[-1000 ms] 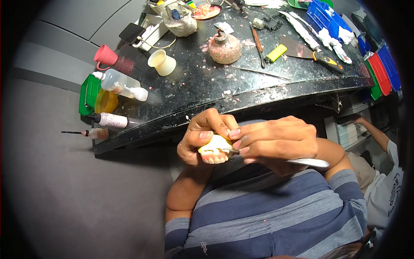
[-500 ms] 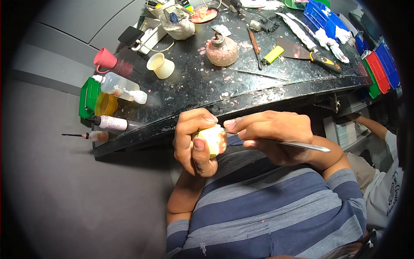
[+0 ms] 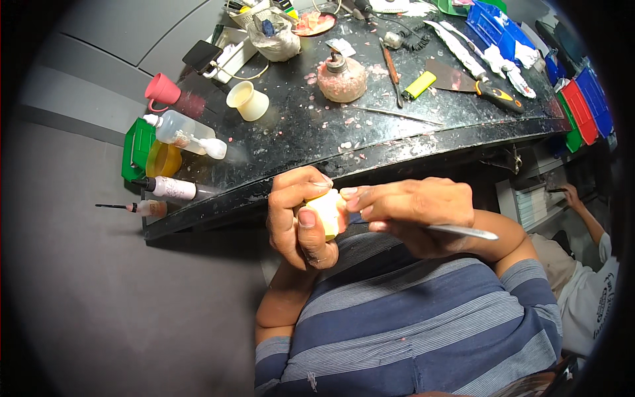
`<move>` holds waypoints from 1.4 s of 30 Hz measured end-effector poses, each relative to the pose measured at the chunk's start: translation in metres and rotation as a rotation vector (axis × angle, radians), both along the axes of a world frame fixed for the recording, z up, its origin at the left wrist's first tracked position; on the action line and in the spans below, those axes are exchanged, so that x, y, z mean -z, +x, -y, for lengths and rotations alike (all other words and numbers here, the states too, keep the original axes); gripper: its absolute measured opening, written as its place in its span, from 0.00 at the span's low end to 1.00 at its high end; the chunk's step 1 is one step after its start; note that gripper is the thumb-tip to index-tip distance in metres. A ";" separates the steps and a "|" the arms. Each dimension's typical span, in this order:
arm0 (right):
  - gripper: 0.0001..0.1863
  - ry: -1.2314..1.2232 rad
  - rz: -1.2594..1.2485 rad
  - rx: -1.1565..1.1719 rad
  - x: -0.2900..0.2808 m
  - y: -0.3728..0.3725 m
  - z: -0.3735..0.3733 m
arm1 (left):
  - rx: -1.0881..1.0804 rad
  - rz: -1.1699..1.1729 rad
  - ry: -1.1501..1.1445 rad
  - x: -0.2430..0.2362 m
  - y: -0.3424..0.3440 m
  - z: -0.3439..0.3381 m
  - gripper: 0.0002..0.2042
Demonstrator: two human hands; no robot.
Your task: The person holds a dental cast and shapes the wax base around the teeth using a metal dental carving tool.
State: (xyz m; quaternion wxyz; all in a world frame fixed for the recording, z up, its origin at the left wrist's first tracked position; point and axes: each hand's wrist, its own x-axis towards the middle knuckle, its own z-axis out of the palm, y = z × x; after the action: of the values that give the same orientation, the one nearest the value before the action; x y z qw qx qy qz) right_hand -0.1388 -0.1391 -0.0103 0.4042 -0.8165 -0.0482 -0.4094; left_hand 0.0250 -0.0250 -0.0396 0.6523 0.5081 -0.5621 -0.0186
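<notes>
My left hand (image 3: 294, 215) grips a yellow dental model (image 3: 324, 220) with pink gum material along its right side, below the bench's front edge. My right hand (image 3: 423, 208) holds a slim silver hand tool (image 3: 473, 231), its handle poking out to the right. The fingertips of that hand are at the model's upper right; the tool's working tip is hidden by them.
The black bench (image 3: 278, 152) holds a pink-crusted burner (image 3: 342, 83), cream cup (image 3: 248, 102), pink mug (image 3: 161, 89), squeeze bottle (image 3: 175, 129), scraper (image 3: 497, 94), yellow lighter (image 3: 419, 85) and blue bins (image 3: 489, 23). A co-worker's arm (image 3: 589, 218) reaches toward a drawer at right.
My left hand has turned the model from teeth facing me to facing rightward. My right hand has shifted slightly with the tool. At right, the co-worker's hand has moved.
</notes>
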 end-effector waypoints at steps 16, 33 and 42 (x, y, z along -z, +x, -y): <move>0.04 0.289 0.241 -0.099 0.003 -0.001 0.023 | 0.064 -0.118 0.034 0.012 0.014 0.009 0.26; 0.12 -0.058 0.046 -0.121 -0.022 0.000 0.006 | 0.439 -0.420 0.257 -0.010 0.013 0.001 0.38; 0.11 -0.033 0.002 -0.132 -0.016 -0.001 -0.004 | 0.527 -0.493 0.336 -0.014 0.015 0.000 0.37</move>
State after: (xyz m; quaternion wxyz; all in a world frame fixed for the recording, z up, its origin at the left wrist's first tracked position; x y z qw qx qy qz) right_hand -0.1401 -0.1355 0.0054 0.4169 -0.8176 -0.1090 -0.3819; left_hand 0.0399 -0.0249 -0.0256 0.6483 0.4264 -0.4889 -0.3985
